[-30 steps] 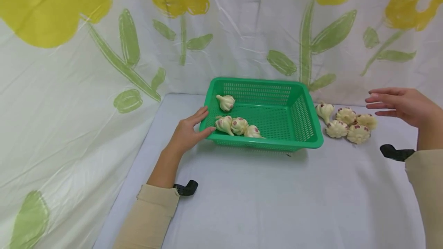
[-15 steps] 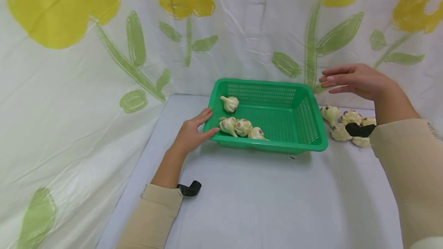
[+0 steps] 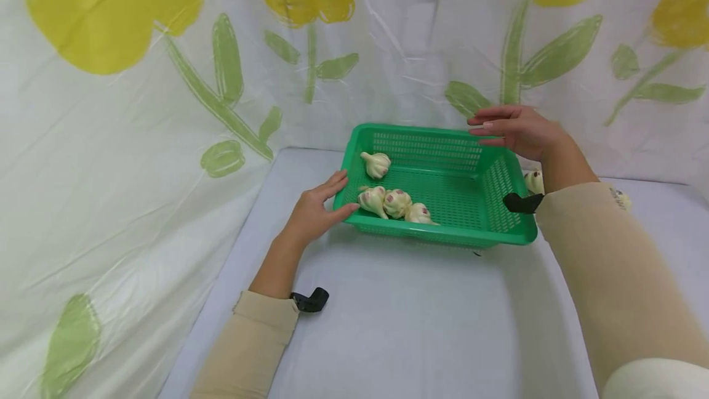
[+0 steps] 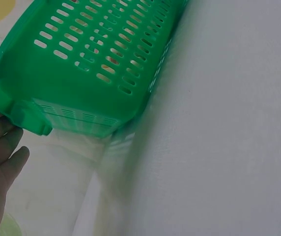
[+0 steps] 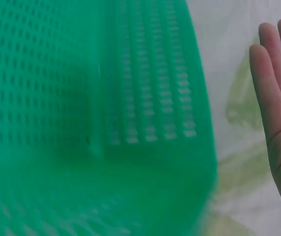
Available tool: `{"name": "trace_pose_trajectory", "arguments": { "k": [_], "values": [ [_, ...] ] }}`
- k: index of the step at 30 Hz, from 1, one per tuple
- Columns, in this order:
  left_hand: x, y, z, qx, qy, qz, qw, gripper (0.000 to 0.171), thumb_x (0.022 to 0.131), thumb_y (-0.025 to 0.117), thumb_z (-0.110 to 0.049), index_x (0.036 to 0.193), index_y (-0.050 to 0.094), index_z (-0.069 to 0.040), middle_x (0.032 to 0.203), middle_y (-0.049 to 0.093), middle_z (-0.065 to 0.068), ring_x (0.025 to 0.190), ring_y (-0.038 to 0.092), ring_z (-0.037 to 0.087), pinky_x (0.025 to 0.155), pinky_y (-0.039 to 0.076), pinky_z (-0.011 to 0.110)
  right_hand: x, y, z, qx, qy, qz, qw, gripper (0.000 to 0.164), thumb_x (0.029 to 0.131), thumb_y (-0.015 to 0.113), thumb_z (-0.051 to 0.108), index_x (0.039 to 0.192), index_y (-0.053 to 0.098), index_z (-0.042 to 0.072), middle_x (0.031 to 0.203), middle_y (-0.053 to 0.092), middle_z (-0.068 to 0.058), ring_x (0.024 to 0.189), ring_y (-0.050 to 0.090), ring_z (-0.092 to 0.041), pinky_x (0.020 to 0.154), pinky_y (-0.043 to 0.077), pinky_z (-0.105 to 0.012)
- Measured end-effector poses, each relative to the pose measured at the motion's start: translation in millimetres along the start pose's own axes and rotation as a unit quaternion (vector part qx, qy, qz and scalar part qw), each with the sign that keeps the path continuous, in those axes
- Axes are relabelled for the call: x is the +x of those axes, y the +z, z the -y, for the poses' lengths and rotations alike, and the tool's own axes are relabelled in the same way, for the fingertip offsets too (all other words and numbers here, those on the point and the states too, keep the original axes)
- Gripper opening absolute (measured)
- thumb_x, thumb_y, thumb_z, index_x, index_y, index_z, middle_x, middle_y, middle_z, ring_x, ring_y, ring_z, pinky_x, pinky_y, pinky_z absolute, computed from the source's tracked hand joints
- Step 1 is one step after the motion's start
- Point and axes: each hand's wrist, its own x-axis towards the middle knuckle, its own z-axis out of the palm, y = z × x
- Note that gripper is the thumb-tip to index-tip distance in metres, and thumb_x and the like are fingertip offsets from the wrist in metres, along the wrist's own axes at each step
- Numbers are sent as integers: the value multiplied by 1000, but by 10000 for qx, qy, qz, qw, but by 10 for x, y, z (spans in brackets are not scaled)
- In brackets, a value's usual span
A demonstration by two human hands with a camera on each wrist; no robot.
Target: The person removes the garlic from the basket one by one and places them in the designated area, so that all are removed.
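Note:
A green plastic basket (image 3: 443, 236) with slotted walls sits on the white-covered table. Inside it, one garlic bulb (image 3: 377, 165) lies near the back left, and a row of garlic bulbs (image 3: 397, 204) lines the front wall. My left hand (image 3: 312, 214) rests against the basket's left front corner, thumb at the rim; in the left wrist view its fingers (image 4: 14, 164) extend beside and under the rim. My right hand (image 3: 526, 131) hovers at the basket's back right corner, fingers fairly straight and holding nothing. The right wrist view shows this hand's fingers (image 5: 270, 93) apart from the basket wall.
Right of the basket, garlic bulbs (image 3: 534, 181) lie on the table, mostly hidden behind my right forearm (image 3: 615, 263). A white curtain (image 3: 399, 79) with yellow flowers hangs behind and along the left side. Each wrist wears a black camera mount (image 3: 310, 300).
My right hand has moved left from above the loose garlic bulbs to the basket's back right corner. My left hand stays at the basket's rim. The head view has shifted slightly.

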Motion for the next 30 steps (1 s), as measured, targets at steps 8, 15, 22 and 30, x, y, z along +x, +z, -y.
{"name": "trace_pose_trajectory", "arguments": {
  "k": [8,15,22,30],
  "values": [
    [-26,7,-34,72,-34,36,10000,68,89,72,-41,146,49,-11,155,41,-3,144,36,15,114,37,40,334,189,-264,425,-25,18,9991,40,103,42,-4,140,54,3,127,66,-3,117,65,-18,98,52,-29],
    [-26,13,-34,-4,-49,-38,10000,67,89,72,-41,145,50,-11,154,42,-5,144,36,13,114,37,40,665,478,-321,275,4,14,9996,56,103,44,0,155,23,-2,134,59,0,122,60,-14,112,41,-33],
    [-41,76,-65,-73,-88,162,9998,69,89,70,-45,146,48,-12,155,40,-6,144,36,15,114,38,42,902,790,-424,367,18,-12,9993,53,103,45,0,153,28,-1,136,58,-3,122,59,-15,116,36,-37],
    [-31,98,-115,-52,188,-7,9998,66,89,73,-39,144,51,-10,153,43,-3,143,38,14,113,39,40,1126,1017,-551,76,34,-134,9999,48,100,52,0,146,42,-3,133,63,-7,127,55,-20,119,31,-42]
  ]
}}
